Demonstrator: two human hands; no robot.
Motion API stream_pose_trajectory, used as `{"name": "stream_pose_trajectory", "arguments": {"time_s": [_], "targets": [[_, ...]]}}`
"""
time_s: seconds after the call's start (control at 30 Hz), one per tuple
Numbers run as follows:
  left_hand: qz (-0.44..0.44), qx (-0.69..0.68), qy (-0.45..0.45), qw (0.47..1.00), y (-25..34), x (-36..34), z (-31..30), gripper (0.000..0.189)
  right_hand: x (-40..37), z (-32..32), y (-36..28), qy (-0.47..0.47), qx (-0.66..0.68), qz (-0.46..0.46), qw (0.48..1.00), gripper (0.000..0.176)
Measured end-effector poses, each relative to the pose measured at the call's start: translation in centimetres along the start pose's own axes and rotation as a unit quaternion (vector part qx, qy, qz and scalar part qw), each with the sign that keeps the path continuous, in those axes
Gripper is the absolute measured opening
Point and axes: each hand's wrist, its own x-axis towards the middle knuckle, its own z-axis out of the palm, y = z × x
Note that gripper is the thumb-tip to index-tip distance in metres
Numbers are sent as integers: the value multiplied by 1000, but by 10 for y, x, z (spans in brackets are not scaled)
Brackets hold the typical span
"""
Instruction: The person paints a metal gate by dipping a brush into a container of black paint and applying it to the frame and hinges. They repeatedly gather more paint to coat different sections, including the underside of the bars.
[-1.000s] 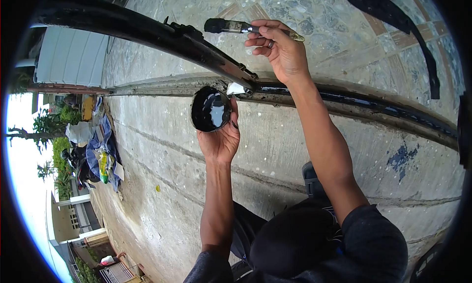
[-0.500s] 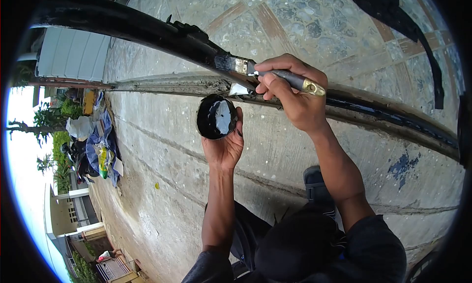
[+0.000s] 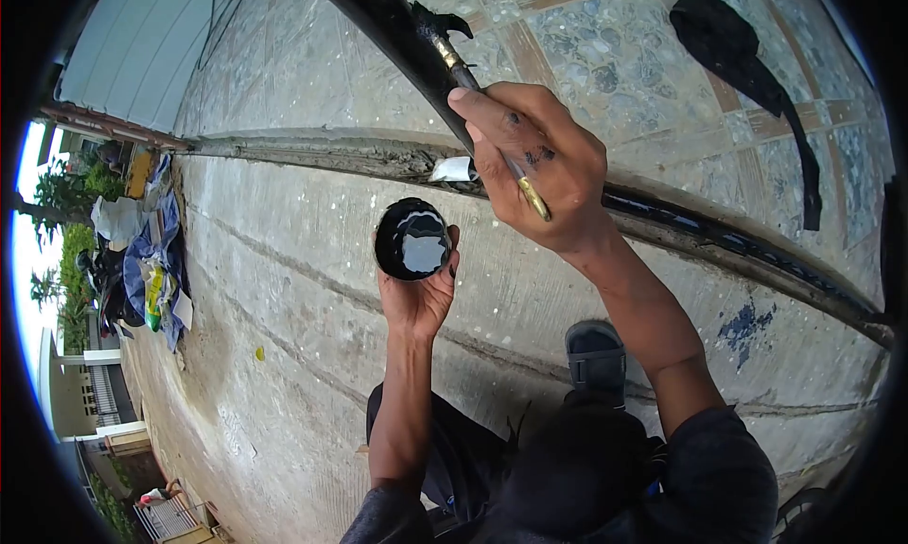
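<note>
My left hand cups a round black container from below, its mouth facing me. Glossy dark paint lies inside, reflecting the sky. My right hand grips a paintbrush by its dark handle, with the gold-coloured end sticking out below the palm. The brush tip meets the edge of a black pipe, beside a jagged black bracket-like piece; the bristles are mostly hidden there. Dark smears mark the back of my right hand.
A dark channel or rail runs along the ground between concrete and stone-patterned paving. A black cloth strip lies on the paving. A small white piece sits near the rail. Bags and a blue tarp are piled left. A sandalled foot is below.
My right hand has turned and moved the brush up and left along the pipe, towards the jagged piece. The view has shifted slightly. The container stays in my left hand, slightly lower.
</note>
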Motion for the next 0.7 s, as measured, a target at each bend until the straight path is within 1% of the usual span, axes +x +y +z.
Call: {"name": "stream_pose_trajectory", "arguments": {"time_s": [0.07, 0.1, 0.2, 0.27, 0.33, 0.37, 0.47, 0.5, 0.57, 0.6, 0.67, 0.7], "targets": [[6, 12, -16, 1000, 0, -3, -1, 56, 5, 1, 5, -48, -37, 9, 998, 30], [11, 20, -30, 999, 0, -4, 0, 56, 0, -1, 8, -61, -41, 2, 997, 41], [28, 42, -54, 997, 1, -1, -3, 59, 8, -19, -9, -38, -46, -24, 998, 39], [38, 50, -45, 997, 0, -2, -8, 61, 28, -20, -14, -25, -80, -62, 995, 28], [39, 35, -41, 998, -2, -4, -16, 62, 45, -14, -19, -65, -126, -85, 986, 22], [44, 33, -41, 998, -4, -4, -20, 62, 50, -11, -20, -108, -170, -68, 977, 14], [58, 36, -45, 997, -5, -9, -20, 62, 62, -25, -36, -121, -187, -60, 973, 13], [60, 34, -47, 997, -5, -12, -21, 63, 71, -34, -44, -102, -200, -47, 973, 9], [53, 38, -39, 997, -4, -17, -21, 62, 97, -42, -39, -63, -84, 56, 993, 12], [40, 31, -41, 998, -4, -20, -21, 60, 106, -46, -26, -38, -28, 112, 993, 14], [13, 22, -47, 999, -4, -22, -17, 55, 128, -52, 22, -85, 89, 165, 979, 17], [4, 20, -57, 998, -5, -23, -13, 55, 132, -51, 32, -91, 104, 238, 961, 16]]}}
